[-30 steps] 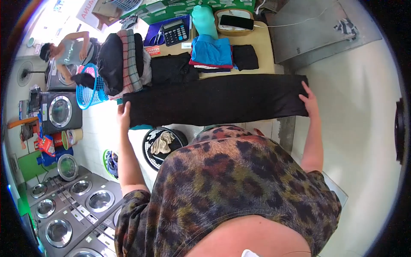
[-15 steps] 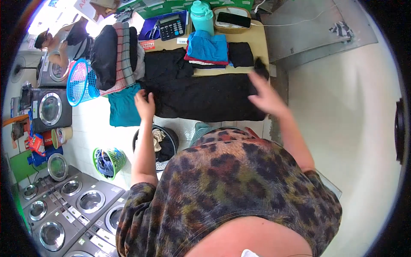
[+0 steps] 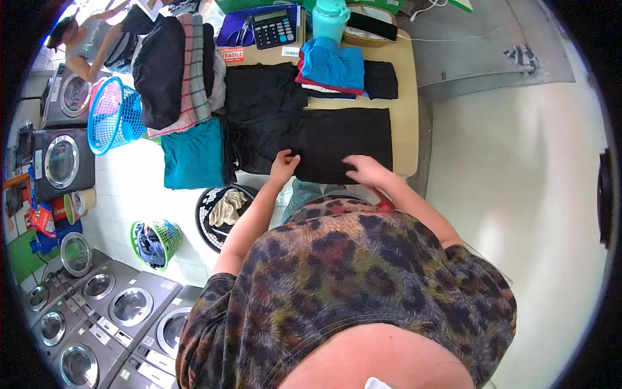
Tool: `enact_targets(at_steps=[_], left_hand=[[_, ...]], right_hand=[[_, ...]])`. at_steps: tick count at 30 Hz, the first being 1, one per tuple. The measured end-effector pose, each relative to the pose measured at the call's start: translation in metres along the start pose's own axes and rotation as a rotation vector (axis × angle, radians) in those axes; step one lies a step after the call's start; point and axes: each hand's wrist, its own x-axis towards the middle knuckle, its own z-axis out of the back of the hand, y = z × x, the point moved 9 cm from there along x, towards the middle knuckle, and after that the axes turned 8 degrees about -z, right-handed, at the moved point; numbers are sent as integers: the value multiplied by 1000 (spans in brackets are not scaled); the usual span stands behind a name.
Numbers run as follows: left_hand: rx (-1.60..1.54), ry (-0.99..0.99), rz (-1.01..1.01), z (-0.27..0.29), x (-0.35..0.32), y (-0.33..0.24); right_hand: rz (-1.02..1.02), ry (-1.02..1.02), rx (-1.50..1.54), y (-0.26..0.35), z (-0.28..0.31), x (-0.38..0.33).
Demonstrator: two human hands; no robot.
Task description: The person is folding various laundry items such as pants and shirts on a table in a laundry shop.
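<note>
A black garment lies along the near side of the table, its right part flat and squared, its left part rumpled. My left hand rests at its near edge around the middle, fingers apart on the cloth. Further right, my right hand lies on the same garment near the front edge, fingers pointing left and apart. Behind it sits another dark cloth. A folded pile topped with a blue garment is at the back. Left of my left hand is a folded teal garment.
A stack of folded clothes rises at the left. A calculator, turquoise bottle and phone line the table's back. Baskets stand on the floor; washers are lower left. Another person stands upper left.
My right hand has come left and down from the table's right end onto the cloth. My left hand has moved right. The black garment now ends short of the table's right edge.
</note>
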Motion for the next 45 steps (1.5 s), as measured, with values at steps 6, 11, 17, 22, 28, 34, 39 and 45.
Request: enact_targets(at_steps=[6, 11, 17, 22, 28, 34, 39, 45], left_hand=[[223, -37, -180, -4, 22, -37], [388, -97, -180, -3, 33, -63], [402, -364, -221, 8, 39, -64], [326, -249, -34, -6, 43, -53], [428, -467, -411, -3, 32, -88], [273, -472, -561, 4, 29, -134], [336, -484, -389, 3, 51, -117], [506, -541, -283, 2, 28, -103]], right_hand=[[-477, -182, 140, -103, 29, -38], [-469, -351, 167, -117, 63, -25], [-318, -492, 78, -106, 106, 27], [-257, -488, -76, -118, 109, 61], [-277, -411, -255, -134, 108, 80], [-262, -279, -309, -145, 110, 84], [-249, -414, -160, -148, 121, 84], [-250, -572, -2, -156, 126, 73]])
